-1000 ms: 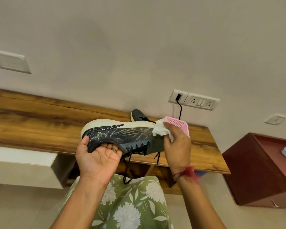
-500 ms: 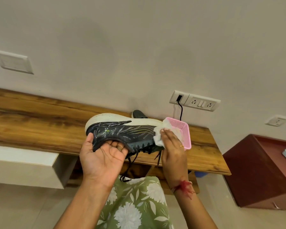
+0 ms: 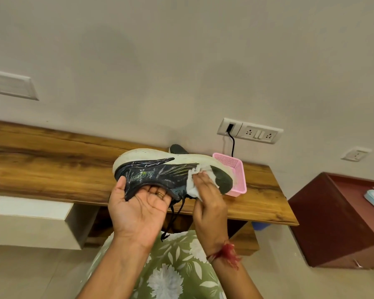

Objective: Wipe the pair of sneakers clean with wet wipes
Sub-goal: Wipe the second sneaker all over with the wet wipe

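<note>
A white blank wall plate (image 3: 12, 85) sits at the far left on the wall, above the long wooden surface (image 3: 52, 169) that runs left to right. Over the near edge of that surface the dark patterned sneaker with a white sole (image 3: 160, 171) is held in the air, lying on its side with the sole turned up and away. Its long axis runs left to right, heel at the left and rounded toe at the right, tilted slightly down toward the toe. Black laces (image 3: 175, 214) dangle from its underside above the green floral cloth (image 3: 171, 272) on the person's lap.

The left hand (image 3: 138, 210) is palm up, thumb pressed on the heel side, fingers curled into the shoe's opening, gripping it from below. The right hand (image 3: 209, 203) comes up from the near right with its back to the camera, fingers pressing a crumpled white wet wipe (image 3: 194, 182) against the sneaker's side just behind the toe.

Behind the held shoe the tip of a second dark sneaker (image 3: 177, 148) shows on the surface. Just right of the toe sits a pink plastic mesh basket (image 3: 238, 169), below a white socket strip (image 3: 249, 130) with a black cable (image 3: 232, 143). A dark red cabinet (image 3: 333, 223) stands at the far right.
</note>
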Available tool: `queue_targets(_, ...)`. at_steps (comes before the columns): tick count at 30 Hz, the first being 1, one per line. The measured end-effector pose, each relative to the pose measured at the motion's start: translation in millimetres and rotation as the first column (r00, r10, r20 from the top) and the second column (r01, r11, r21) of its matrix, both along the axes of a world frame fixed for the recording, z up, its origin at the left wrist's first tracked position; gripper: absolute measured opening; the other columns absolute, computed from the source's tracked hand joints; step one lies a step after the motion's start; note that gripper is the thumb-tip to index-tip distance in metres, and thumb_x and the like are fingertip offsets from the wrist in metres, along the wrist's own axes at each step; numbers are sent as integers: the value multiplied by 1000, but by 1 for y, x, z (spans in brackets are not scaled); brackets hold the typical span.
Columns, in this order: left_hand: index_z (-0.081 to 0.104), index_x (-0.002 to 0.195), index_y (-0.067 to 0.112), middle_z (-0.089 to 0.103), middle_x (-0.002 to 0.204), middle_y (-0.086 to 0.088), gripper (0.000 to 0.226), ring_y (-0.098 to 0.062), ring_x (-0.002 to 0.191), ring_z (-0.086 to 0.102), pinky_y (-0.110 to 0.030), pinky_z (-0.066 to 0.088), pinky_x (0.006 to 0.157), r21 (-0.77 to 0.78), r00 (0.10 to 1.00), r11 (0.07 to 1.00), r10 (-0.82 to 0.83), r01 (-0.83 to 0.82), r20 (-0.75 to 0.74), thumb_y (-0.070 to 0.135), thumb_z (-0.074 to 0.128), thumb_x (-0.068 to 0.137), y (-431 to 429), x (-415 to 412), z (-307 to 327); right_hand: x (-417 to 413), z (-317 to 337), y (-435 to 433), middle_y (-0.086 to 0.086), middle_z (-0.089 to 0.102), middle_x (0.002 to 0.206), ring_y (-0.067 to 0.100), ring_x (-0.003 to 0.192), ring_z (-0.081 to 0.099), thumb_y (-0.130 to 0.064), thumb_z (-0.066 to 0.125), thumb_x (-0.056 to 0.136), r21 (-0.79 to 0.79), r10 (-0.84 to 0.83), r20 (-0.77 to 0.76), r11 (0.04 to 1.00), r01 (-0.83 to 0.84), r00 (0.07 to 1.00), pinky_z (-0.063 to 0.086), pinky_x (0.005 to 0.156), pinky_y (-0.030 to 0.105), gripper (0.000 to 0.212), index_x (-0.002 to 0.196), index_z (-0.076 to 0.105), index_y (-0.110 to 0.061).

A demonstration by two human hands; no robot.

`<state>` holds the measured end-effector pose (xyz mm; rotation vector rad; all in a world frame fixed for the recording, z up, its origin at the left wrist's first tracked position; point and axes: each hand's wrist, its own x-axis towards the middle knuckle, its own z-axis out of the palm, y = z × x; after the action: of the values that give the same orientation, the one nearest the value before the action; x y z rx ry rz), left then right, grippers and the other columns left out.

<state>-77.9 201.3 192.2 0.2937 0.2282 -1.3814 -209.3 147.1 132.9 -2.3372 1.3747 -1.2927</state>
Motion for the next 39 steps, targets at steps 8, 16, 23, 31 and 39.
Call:
queue_targets(8, 55, 124, 4, 67, 116, -20, 53, -34, 114, 60, -48, 46, 93, 7, 1000, 1000, 4, -4, -10, 43, 43, 91, 0, -3, 2, -4, 2, -4, -1, 48, 134, 11, 130, 38, -5, 36, 82, 2, -55, -28, 999, 55, 998, 29, 109, 29, 51, 130, 53, -8)
queue_targets(16, 55, 124, 3, 65, 118, -21, 54, -34, 116, 59, -49, 44, 96, -12, 1000, 1000, 2, -2, -26, 44, 41, 92, -1, -8, 6, -8, 7, -10, 0, 41, 143, 12, 137, 30, 1, 40, 79, 55, -124, 72, 991, 120, 990, 24, 113, 28, 59, 137, 46, -10)
queue_targets(23, 56, 123, 3, 66, 117, -20, 54, -33, 114, 60, -49, 44, 96, 1, 999, 1000, 11, -11, -41, 44, 42, 92, -1, -7, 5, -15, 1, -17, 0, 42, 143, 10, 136, 32, -6, 34, 82, 103, -154, 121, 984, 142, 981, 25, 114, 33, 58, 139, 43, -12)
queue_targets(31, 54, 126, 0, 64, 120, -22, 59, -35, 116, 58, -49, 40, 103, 54, 999, 999, 8, -6, -50, 47, 43, 92, -4, -12, -3, 5, 12, 7, -6, 44, 140, -2, 134, 31, 2, 38, 81, 192, 155, 142, 965, -181, 978, 21, 113, 20, 60, 138, 40, -17)
queue_targets(39, 55, 125, 0, 65, 118, -22, 58, -34, 116, 58, -48, 39, 105, 81, 999, 996, 31, -28, -40, 45, 41, 92, -7, -13, -11, 21, 12, 9, -10, 41, 137, -6, 132, 28, -6, 35, 86, 280, 87, 182, 950, -136, 979, 20, 112, 16, 52, 137, 43, -13)
